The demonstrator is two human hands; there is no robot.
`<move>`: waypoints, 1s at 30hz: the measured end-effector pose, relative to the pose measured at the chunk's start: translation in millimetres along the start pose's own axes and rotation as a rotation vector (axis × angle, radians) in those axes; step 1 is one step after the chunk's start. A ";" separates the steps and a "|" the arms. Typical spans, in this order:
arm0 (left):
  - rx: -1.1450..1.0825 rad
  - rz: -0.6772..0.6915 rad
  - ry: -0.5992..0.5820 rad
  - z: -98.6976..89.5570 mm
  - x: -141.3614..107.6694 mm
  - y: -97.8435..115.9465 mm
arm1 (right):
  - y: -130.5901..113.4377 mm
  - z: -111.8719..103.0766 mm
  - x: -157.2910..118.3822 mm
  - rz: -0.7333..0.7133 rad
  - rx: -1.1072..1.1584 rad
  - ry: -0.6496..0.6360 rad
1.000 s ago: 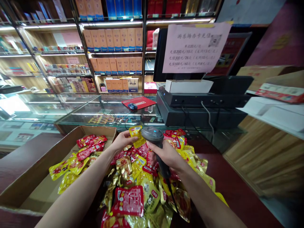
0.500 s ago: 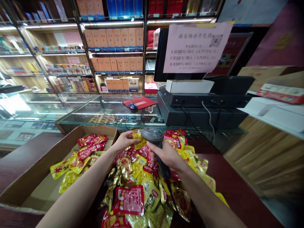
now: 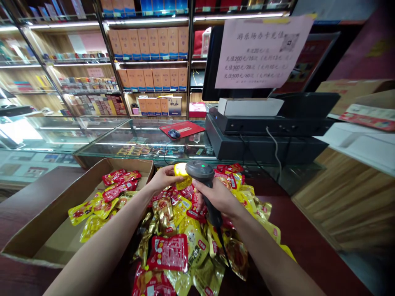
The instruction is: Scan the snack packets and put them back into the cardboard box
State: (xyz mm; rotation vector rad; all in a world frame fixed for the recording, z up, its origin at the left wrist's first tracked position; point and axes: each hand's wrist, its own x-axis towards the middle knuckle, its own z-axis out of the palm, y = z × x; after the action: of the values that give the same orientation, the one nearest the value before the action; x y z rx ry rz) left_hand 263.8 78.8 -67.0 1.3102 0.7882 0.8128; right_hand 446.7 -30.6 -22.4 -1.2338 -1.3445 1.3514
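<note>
My left hand (image 3: 165, 179) pinches a small yellow snack packet (image 3: 184, 181) by its left side. Bright light from the scanner falls on the packet's upper part. My right hand (image 3: 216, 196) is wrapped round the handle of a dark grey barcode scanner (image 3: 200, 169), whose head faces the packet from close by. A green light shows on top of the scanner, and its cable hangs down over the pile. Beneath both hands lies a heap of red, yellow and gold snack packets (image 3: 169, 253). To the left, an open cardboard box (image 3: 57, 242) holds several red and yellow packets.
Behind the heap stands a glass display counter (image 3: 145, 144) with a red mouse pad (image 3: 191, 128) and a mouse (image 3: 174, 133) on it. A monitor with a pink paper sign (image 3: 262, 53) rises above a black cash drawer (image 3: 265, 146) at the right. Shelves of boxed goods line the back.
The scanner's light has come on over the yellow packet, and its top indicator has turned from blue to green. My view has tilted slightly; both hands keep their holds.
</note>
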 end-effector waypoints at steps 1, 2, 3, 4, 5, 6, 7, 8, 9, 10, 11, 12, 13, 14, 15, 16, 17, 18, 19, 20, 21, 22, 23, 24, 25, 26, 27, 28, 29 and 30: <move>-0.012 0.001 -0.004 0.0 0.1 -0.6 | -0.6 -0.1 -0.1 0.013 0.004 0.006; -0.026 0.001 -0.011 0.1 0.3 -1.2 | -1.2 0.0 -0.1 0.029 0.012 0.011; -0.033 0.003 -0.017 0.1 0.5 -1.7 | -1.9 0.3 -0.2 0.048 0.024 0.017; -0.032 0.008 -0.017 0.0 0.7 -1.9 | -2.6 0.8 -0.4 0.065 0.037 0.022; -0.020 0.013 -0.008 -0.3 0.9 -1.5 | -3.4 1.3 -0.7 0.078 0.050 0.029; -0.004 0.021 0.009 -0.8 0.9 -0.3 | -4.2 2.0 -1.1 0.087 0.059 0.033; 0.007 0.032 0.029 -1.9 0.8 1.8 | -5.1 2.7 -1.7 0.093 0.062 0.037; 0.008 0.045 0.050 -3.5 0.3 5.0 | -6.0 3.2 -2.4 0.093 0.061 0.039; -0.004 0.062 0.069 -6.0 -0.7 9.3 | -6.8 3.6 -3.3 0.086 0.060 0.041; -0.024 0.081 0.089 -9.6 -2.4 14.6 | -7.6 3.9 -4.3 0.079 0.061 0.039; -0.041 0.100 0.110 -14.3 -5.0 20.8 | -8.2 4.0 -5.3 0.071 0.063 0.035; -0.049 0.112 0.135 -20.5 -8.6 27.4 | -8.7 4.0 -6.4 0.060 0.063 0.028; -0.040 0.119 0.168 -28.1 -13.5 34.3 | -9.0 3.9 -7.5 0.049 0.064 0.023; -0.019 0.124 0.205 -37.3 -19.6 41.0 | -9.4 3.9 -8.6 0.040 0.064 0.016; 0.007 0.126 0.241 -47.8 -27.1 47.3 | -9.7 4.0 -9.7 0.033 0.064 0.009; 0.032 0.130 0.273 -59.4 -35.9 52.8 | -10.2 4.2 -10.8 0.028 0.064 0.001; 0.056 0.136 0.309 -71.8 -45.9 57.5 | -10.8 4.6 -11.9 0.024 0.066 -0.005; 0.077 0.146 0.351 -84.3 -57.0 61.5 | -11.6 5.1 -13.1 0.022 0.068 -0.010; 0.097 0.151 0.397 -96.3 -68.9 64.9 | -12.5 5.8 -14.2 0.020 0.066 -0.012; 0.116 0.152 0.447 -107.4 -81.2 67.9 | -13.5 6.6 -15.4 0.016 0.059 -0.013; 0.129 0.153 0.502 -116.9 -93.4 70.7 | -14.5 7.5 -16.5 0.011 0.051 -0.010; 0.134 0.157 0.558 -124.8 -105.0 73.5 | -15.5 8.4 -17.6 0.006 0.047 -0.005; 0.133 0.165 0.615 -130.8 -115.6 76.3 | -16.5 9.3 -18.6 0.003 0.046 -0.002; 0.130 0.175 0.668 -135.0 -124.5 79.2 | -17.4 10.2 -19.6 0.001 0.047 0.002; 0.133 0.184 0.717 -137.6 -131.6 82.0 | -18.2 11.1 -20.5 0.000 0.049 0.003; 0.145 0.191 0.755 -138.9 -136.6 84.4 | -18.9 11.8 -21.3 0.000 0.051 0.004; 0.164 0.192 0.776 -139.2 -139.3 86.2 | -19.6 12.4 -21.9 0.000 0.052 0.002; 0.182 0.196 0.776 -138.5 -139.8 87.1 | -20.2 12.9 -22.4 0.001 0.050 0.000; 0.197 0.201 0.758 -136.9 -138.3 87.1 | -20.7 13.1 -22.8 0.003 0.048 0.000; 0.213 0.206 0.727 -134.5 -134.8 86.0 | -21.0 13.1 -23.0 0.005 0.047 0.000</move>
State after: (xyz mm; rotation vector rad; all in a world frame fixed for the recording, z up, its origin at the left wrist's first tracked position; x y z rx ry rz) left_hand 74.5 36.5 10.7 1.2965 1.3510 1.4394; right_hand 435.8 -53.9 -0.5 -1.2059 -1.3029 1.3790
